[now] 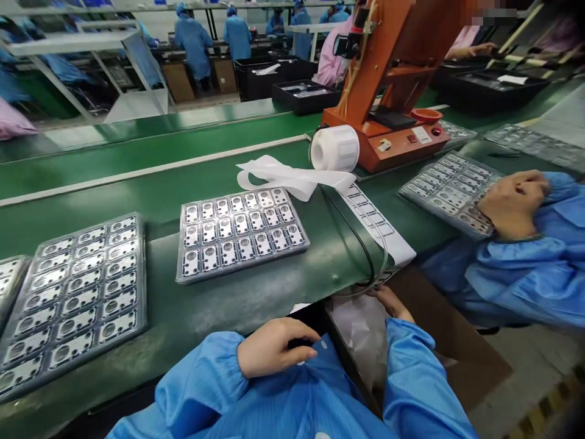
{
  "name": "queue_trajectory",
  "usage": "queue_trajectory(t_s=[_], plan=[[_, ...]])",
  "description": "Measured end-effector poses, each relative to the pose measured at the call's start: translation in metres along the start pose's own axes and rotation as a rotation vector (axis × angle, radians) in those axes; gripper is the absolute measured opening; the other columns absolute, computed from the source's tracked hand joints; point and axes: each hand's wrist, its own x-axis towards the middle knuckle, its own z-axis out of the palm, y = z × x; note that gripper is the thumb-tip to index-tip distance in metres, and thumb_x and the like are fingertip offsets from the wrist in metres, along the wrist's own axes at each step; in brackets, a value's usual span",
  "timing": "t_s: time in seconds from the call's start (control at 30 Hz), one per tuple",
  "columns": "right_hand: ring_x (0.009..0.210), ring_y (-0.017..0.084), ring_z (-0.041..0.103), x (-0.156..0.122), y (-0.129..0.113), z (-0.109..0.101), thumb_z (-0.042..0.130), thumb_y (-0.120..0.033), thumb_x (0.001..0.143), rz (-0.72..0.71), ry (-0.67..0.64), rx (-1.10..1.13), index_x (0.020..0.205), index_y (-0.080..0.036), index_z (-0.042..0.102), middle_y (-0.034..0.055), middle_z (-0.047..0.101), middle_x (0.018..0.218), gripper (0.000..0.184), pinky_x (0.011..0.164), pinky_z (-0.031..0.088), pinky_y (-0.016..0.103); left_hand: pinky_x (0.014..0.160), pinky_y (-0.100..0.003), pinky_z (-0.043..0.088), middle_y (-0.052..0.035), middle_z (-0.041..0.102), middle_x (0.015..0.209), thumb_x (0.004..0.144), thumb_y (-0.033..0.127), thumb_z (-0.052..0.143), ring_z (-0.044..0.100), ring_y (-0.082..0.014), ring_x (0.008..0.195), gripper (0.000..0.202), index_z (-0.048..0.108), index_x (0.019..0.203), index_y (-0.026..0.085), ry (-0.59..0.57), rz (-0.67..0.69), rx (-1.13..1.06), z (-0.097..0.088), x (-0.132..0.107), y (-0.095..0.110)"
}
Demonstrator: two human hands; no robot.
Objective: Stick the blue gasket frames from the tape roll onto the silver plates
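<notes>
Four clear plastic trays of silver metal parts (242,235) on the green conveyor belt (137,167) up close, more at far right, too blurred to count. Middle tray: 21 pockets. One white label roll (334,148). One orange bench machine (406,143).

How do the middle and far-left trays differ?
The left blister tray looks larger than the middle blister tray, being nearer the camera. The left tray's long side points away; the middle tray's runs across. Both lie flat on the green belt, holding silver parts in rows.
</notes>
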Motion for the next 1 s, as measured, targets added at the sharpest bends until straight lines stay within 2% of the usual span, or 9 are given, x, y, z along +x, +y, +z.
queue_trajectory(t_s=[0.1, 0.2, 0.33, 0.4, 0.53, 0.63, 0.7, 0.83, 1.0], plan=[[0.066, 0.020, 0.067, -0.036, 0.015, -0.006, 0.082, -0.055, 0.067, 0.085, 0.009, 0.028, 0.068, -0.016, 0.068, 0.0044, 0.070, 0.067, 0.041, 0.071, 0.057, 0.039, 0.095, -0.029, 0.051, -0.0083, 0.073, 0.117, 0.093, 0.035, 0.058, 0.068, -0.0212, 0.107, 0.031, 0.070, 0.116, 0.016, -0.075, -0.026, 0.019, 0.010, 0.024, -0.007], [0.077, 0.029, 0.071, -0.079, 0.015, -0.008, 0.086, -0.060, 0.049, 0.079, 0.071, 0.109, 0.073, -0.018, 0.073, 0.0089, 0.076, 0.077, 0.050, 0.078, 0.057, 0.043, 0.096, -0.032, 0.051, -0.0082, 0.073, 0.115, 0.093, 0.033, 0.058, 0.068, -0.0224, 0.106, 0.032, 0.068, 0.119, 0.018, -0.116, -0.038, 0.051, 0.027, 0.057, -0.014], [0.091, 0.030, 0.070, -0.130, -0.002, -0.002, 0.084, -0.062, 0.053, 0.018, 0.141, 0.209, 0.090, -0.019, 0.075, 0.0101, 0.078, 0.097, 0.058, 0.085, 0.056, 0.043, 0.109, -0.040, 0.045, -0.0124, 0.060, 0.138, 0.084, 0.026, 0.069, 0.057, -0.0259, 0.126, 0.061, 0.049, 0.142, 0.020, -0.023, 0.037, 0.010, 0.060, 0.103, -0.021], [0.092, 0.029, 0.070, -0.148, -0.014, 0.002, 0.084, -0.060, 0.056, -0.011, 0.175, 0.241, 0.094, -0.020, 0.074, 0.0101, 0.077, 0.099, 0.056, 0.084, 0.057, 0.043, 0.107, -0.040, 0.046, -0.0129, 0.060, 0.137, 0.079, 0.021, 0.073, 0.059, -0.0255, 0.122, 0.074, 0.043, 0.147, 0.021, 0.000, 0.035, -0.091, 0.076, 0.120, -0.023], [0.087, 0.024, 0.070, -0.170, -0.036, 0.006, 0.081, -0.053, 0.067, -0.081, 0.273, 0.301, 0.122, -0.023, 0.059, 0.0076, 0.075, 0.097, 0.066, 0.079, 0.058, 0.039, 0.086, -0.031, 0.053, -0.0051, 0.070, 0.102, 0.083, 0.017, 0.065, 0.065, -0.0167, 0.087, 0.053, 0.056, 0.135, 0.019, 0.027, -0.069, -0.292, 0.093, 0.135, -0.024], [0.083, 0.019, 0.068, -0.181, -0.048, 0.003, 0.080, -0.043, 0.072, -0.234, 0.375, 0.280, 0.142, -0.027, 0.039, 0.0025, 0.070, 0.092, 0.083, 0.078, 0.057, 0.034, 0.086, -0.029, 0.051, -0.0038, 0.069, 0.099, 0.082, 0.016, 0.064, 0.062, -0.0152, 0.085, 0.045, 0.062, 0.127, 0.018, 0.091, -0.095, -0.337, 0.093, 0.133, -0.023], [0.083, 0.018, 0.067, -0.187, -0.054, 0.000, 0.079, -0.039, 0.074, -0.315, 0.384, 0.157, 0.137, -0.027, 0.045, 0.0018, 0.068, 0.090, 0.072, 0.079, 0.056, 0.033, 0.086, -0.028, 0.051, -0.0037, 0.069, 0.100, 0.081, 0.016, 0.064, 0.062, -0.0152, 0.086, 0.046, 0.061, 0.127, 0.019, 0.110, -0.087, -0.359, 0.091, 0.132, -0.023], [0.080, 0.018, 0.064, -0.194, -0.066, -0.006, 0.070, -0.039, 0.084, -0.380, 0.370, -0.158, 0.104, -0.022, 0.068, 0.0042, 0.067, 0.091, 0.027, 0.078, 0.054, 0.034, 0.082, -0.028, 0.050, -0.0032, 0.068, 0.096, 0.080, 0.016, 0.065, 0.061, -0.0145, 0.084, 0.044, 0.062, 0.123, 0.019, 0.115, -0.072, -0.428, 0.095, 0.133, -0.025], [0.082, 0.020, 0.066, -0.194, -0.083, -0.006, 0.066, -0.042, 0.088, -0.477, 0.362, -0.266, 0.088, -0.021, 0.070, 0.0058, 0.068, 0.087, 0.022, 0.075, 0.055, 0.033, 0.079, -0.025, 0.050, -0.0039, 0.069, 0.098, 0.078, 0.014, 0.068, 0.062, -0.0129, 0.083, 0.036, 0.060, 0.112, 0.016, 0.043, -0.093, -0.704, 0.099, 0.137, -0.028]])
